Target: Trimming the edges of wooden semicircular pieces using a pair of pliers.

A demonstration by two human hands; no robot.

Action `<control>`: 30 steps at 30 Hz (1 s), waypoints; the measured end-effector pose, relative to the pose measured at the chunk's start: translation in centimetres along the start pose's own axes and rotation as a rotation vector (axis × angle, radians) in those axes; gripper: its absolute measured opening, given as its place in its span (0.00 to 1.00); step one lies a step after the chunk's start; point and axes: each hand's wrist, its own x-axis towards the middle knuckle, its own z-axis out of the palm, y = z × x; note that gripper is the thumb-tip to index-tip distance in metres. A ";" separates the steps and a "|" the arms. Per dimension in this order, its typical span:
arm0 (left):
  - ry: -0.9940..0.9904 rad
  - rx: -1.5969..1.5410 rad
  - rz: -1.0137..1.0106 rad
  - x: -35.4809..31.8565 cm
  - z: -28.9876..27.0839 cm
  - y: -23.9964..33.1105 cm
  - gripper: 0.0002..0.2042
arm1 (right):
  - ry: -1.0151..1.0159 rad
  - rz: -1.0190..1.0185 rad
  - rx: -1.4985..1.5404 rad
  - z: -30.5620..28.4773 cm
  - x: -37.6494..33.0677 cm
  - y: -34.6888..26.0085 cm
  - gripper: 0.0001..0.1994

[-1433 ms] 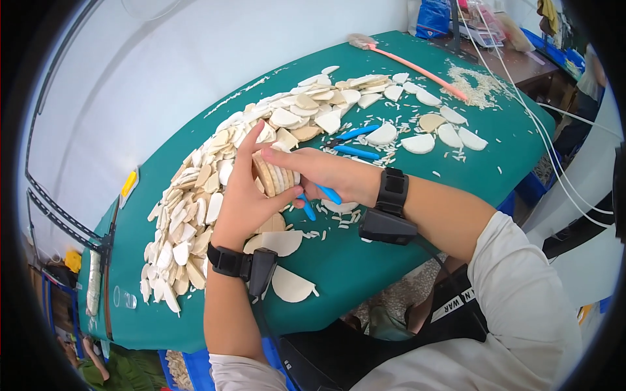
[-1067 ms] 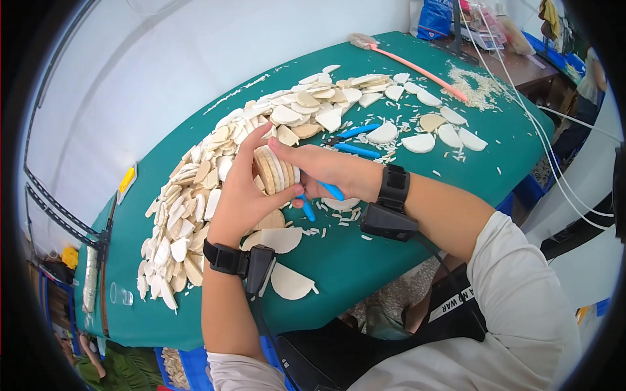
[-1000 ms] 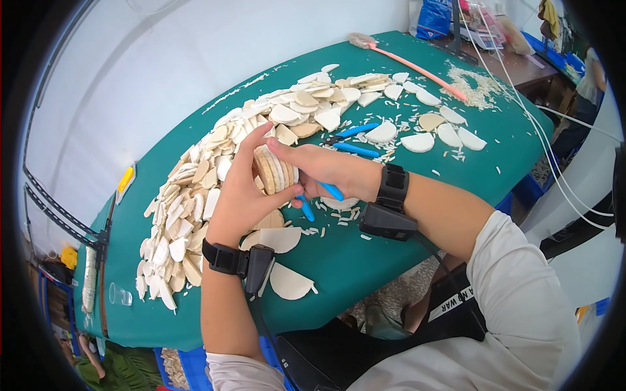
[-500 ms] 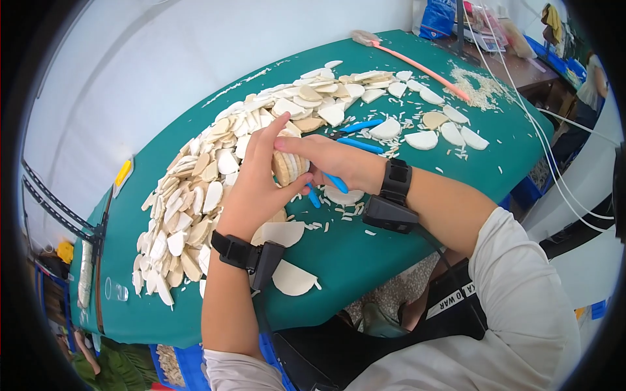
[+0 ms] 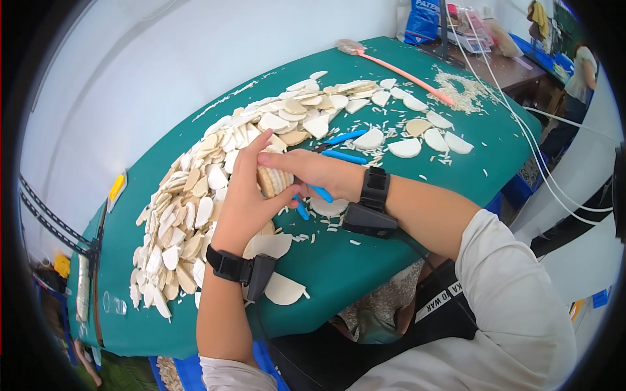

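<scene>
A person seated at a green table (image 5: 404,215) grips a small stack of tan, disc-shaped pieces (image 5: 272,180) between both hands, just in front of a long heap of pale shell-like slices (image 5: 215,176) that curves across the tabletop; the left hand (image 5: 244,195) cups the stack from the near side, fingers pressed together and extended upward along it, thumb closed against its lower edge; the right hand (image 5: 306,171) closes over the stack from the other side, fingers curled together on its top; blue-handled cutters (image 5: 339,148) lie just beyond the right hand, and further blue handles (image 5: 312,199) show beneath that palm, though whether the hand holds them cannot be told; each wrist carries one black strap with a black device, two in all; four separate half-round white pieces (image 5: 424,138) lie in a loose group to the right, and two larger half-round pieces (image 5: 277,267) rest near the left wrist; one pink-handled brush (image 5: 398,72) lies across the far end, beside a scatter of crumbs (image 5: 463,88); a blue bag with a printed label (image 5: 422,19) stands upright at the far edge; a small yellow tag (image 5: 117,187) sits at the table's left rim; two white cables (image 5: 521,130) run down the right side.
</scene>
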 end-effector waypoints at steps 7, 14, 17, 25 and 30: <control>0.024 0.088 -0.045 -0.4 -1.0 0.7 0.41 | -0.069 0.073 -0.069 -0.1 1.1 0.0 0.32; 0.093 -0.209 -0.186 -0.3 -1.4 -0.8 0.40 | -0.197 0.044 0.341 0.5 0.8 -0.4 0.41; 0.188 -0.469 -0.261 -0.3 -2.1 -1.8 0.32 | 0.034 0.000 0.424 0.5 1.1 -0.4 0.37; 0.327 -1.427 -0.333 -0.4 -3.1 -1.0 0.26 | 0.318 -0.260 -0.286 -1.1 0.8 -1.2 0.20; 0.283 -1.624 -0.294 -0.3 -3.7 -2.1 0.24 | 0.269 -0.250 -0.531 -1.7 1.3 -0.4 0.33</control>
